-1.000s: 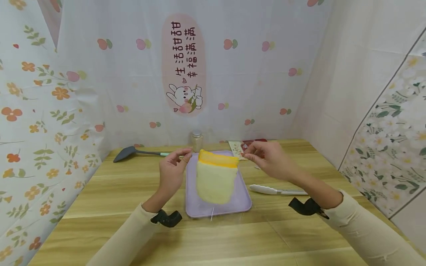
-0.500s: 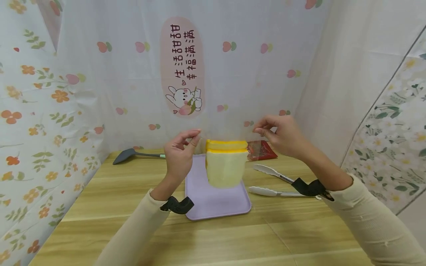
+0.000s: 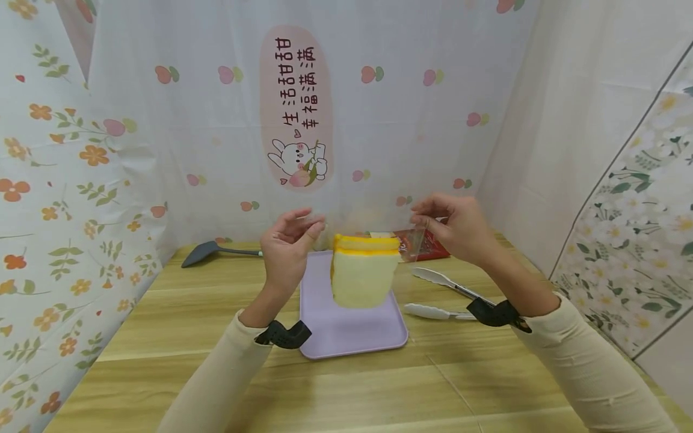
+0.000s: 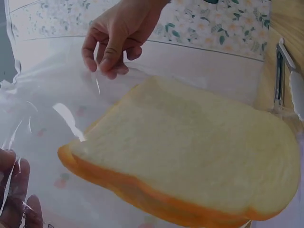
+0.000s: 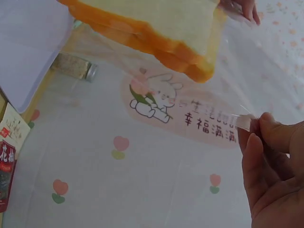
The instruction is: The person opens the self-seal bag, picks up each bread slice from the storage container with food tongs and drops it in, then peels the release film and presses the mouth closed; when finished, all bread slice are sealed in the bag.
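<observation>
A clear plastic bag hangs between my two hands with thick bread slices inside it. The bread is pale with orange-yellow crust and hangs upright over a lilac tray. My left hand pinches the bag's upper left edge, its fingers partly behind the film in the left wrist view. At the upper right edge, my right hand pinches the film between thumb and fingertips, which the right wrist view shows up close.
A dark turner lies at the back left. Metal tongs with white tips lie right of the tray. Behind are a red packet and a small glass jar. Printed curtains surround the wooden table.
Both hands have raised the bagged bread from low over the tray, tipping it upright and shifting it slightly right. In the last half second it has sunk a little.
</observation>
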The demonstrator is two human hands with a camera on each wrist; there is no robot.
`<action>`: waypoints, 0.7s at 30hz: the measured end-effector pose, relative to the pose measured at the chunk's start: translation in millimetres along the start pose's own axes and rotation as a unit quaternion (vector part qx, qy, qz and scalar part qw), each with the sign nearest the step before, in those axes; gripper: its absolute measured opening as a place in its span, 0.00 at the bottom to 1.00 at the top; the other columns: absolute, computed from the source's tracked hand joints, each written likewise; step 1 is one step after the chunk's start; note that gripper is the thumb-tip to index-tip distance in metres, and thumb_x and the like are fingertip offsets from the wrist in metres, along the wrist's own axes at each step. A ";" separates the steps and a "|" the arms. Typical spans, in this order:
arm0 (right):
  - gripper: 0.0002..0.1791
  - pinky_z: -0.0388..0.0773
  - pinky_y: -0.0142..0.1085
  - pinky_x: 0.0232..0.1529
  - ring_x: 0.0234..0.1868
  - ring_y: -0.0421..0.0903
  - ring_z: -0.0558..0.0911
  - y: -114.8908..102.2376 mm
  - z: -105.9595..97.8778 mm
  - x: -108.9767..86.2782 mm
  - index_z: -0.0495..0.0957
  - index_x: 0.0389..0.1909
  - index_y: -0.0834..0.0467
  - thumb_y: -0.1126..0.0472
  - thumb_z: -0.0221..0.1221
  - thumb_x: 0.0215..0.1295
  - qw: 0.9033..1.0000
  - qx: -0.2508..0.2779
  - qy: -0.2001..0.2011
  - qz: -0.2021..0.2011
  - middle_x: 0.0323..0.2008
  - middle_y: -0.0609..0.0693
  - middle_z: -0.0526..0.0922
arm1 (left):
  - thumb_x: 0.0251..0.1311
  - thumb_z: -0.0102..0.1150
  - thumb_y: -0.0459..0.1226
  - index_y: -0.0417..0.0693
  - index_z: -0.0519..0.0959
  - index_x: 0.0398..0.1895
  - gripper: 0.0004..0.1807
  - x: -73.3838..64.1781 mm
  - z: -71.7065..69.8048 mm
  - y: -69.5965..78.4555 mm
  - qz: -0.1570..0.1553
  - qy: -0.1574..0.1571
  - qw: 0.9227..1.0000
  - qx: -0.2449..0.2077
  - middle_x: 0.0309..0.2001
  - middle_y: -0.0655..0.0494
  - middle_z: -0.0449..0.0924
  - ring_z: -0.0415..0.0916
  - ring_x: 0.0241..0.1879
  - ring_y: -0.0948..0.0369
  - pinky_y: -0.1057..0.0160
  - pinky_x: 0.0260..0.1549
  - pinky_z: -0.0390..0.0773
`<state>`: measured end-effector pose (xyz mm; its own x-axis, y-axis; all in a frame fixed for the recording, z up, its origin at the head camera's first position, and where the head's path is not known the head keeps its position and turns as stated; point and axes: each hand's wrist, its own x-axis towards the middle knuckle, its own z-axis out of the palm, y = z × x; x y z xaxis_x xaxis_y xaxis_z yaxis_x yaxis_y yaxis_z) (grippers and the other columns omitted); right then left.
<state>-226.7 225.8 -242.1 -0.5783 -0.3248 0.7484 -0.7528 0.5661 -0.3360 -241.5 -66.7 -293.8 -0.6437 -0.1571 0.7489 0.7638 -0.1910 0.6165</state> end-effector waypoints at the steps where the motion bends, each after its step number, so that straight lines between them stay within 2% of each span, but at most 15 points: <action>1: 0.04 0.77 0.22 0.29 0.28 0.37 0.84 0.6 0.7 -0.5 0.81 0.33 0.65 0.73 0.67 0.59 1.000 0.013 0.006 0.001 0.30 0.53 0.87 | 0.54 0.68 0.22 0.31 0.80 0.47 0.16 0.3 -1.4 -0.5 -0.014 0.003 1.000 -0.006 0.35 0.56 0.89 0.86 0.34 0.63 0.70 0.34 0.81; 5: 0.15 0.67 0.25 0.16 0.25 0.35 0.83 1.9 0.9 -1.9 0.66 0.27 0.67 0.77 0.65 0.58 0.997 0.078 0.014 0.014 0.30 0.59 0.87 | 0.52 0.69 0.21 0.41 0.80 0.51 0.21 2.1 -5.9 -1.1 -0.059 0.014 0.997 -0.040 0.33 0.60 0.89 0.86 0.34 0.63 0.70 0.35 0.81; 7: 0.20 0.61 0.28 0.13 0.23 0.37 0.83 2.3 0.1 -2.2 0.59 0.26 0.66 0.78 0.64 0.59 0.994 0.103 0.007 0.027 0.31 0.62 0.87 | 0.53 0.68 0.21 0.40 0.81 0.49 0.19 2.3 -7.3 -0.3 -0.079 0.011 0.995 -0.061 0.32 0.58 0.89 0.87 0.34 0.61 0.67 0.37 0.82; 9: 0.21 0.59 0.31 0.13 0.18 0.38 0.79 3.0 -0.8 -1.9 0.57 0.27 0.66 0.77 0.63 0.60 0.992 0.119 -0.002 0.043 0.32 0.63 0.87 | 0.54 0.67 0.20 0.38 0.84 0.44 0.15 1.6 -8.6 0.6 -0.099 0.010 0.992 -0.078 0.32 0.56 0.89 0.87 0.33 0.60 0.64 0.38 0.83; 11: 0.20 0.58 0.33 0.13 0.14 0.39 0.74 4.4 -2.4 -2.8 0.58 0.28 0.67 0.76 0.64 0.60 0.990 0.126 -0.010 0.061 0.32 0.64 0.87 | 0.54 0.66 0.20 0.39 0.86 0.38 0.11 0.4 -9.2 0.9 -0.115 0.006 0.989 -0.088 0.31 0.55 0.88 0.87 0.32 0.58 0.63 0.36 0.83; 14: 0.16 0.57 0.35 0.14 0.11 0.42 0.65 7.7 -4.1 -3.7 0.63 0.33 0.67 0.74 0.65 0.61 0.988 0.127 -0.023 0.089 0.33 0.61 0.88 | 0.54 0.66 0.19 0.42 0.87 0.31 0.11 -1.6 -10.8 1.1 -0.129 -0.005 0.988 -0.088 0.30 0.54 0.88 0.87 0.30 0.58 0.64 0.34 0.83; 17: 0.14 0.59 0.34 0.16 0.13 0.40 0.67 12.3 -4.3 -4.4 0.67 0.39 0.68 0.70 0.65 0.63 0.982 0.130 -0.042 0.129 0.33 0.55 0.89 | 0.52 0.69 0.21 0.43 0.88 0.29 0.09 -3.5 -12.9 1.4 -0.135 -0.023 0.987 -0.082 0.29 0.52 0.88 0.86 0.28 0.59 0.64 0.32 0.83; 21: 0.14 0.59 0.33 0.16 0.12 0.38 0.63 18.0 -2.7 -7.7 0.72 0.45 0.68 0.67 0.65 0.65 0.968 0.152 -0.071 0.185 0.34 0.54 0.89 | 0.51 0.72 0.25 0.39 0.87 0.29 0.04 -6.0 -17.4 -0.5 -0.157 -0.044 0.984 -0.067 0.28 0.53 0.88 0.86 0.27 0.60 0.65 0.28 0.82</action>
<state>-234.9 240.5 -252.3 -0.8475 -0.2551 0.4655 -0.5308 0.4211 -0.7355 -238.8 -82.5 -302.8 -0.8365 0.0136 0.5478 0.5105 -0.3437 0.7882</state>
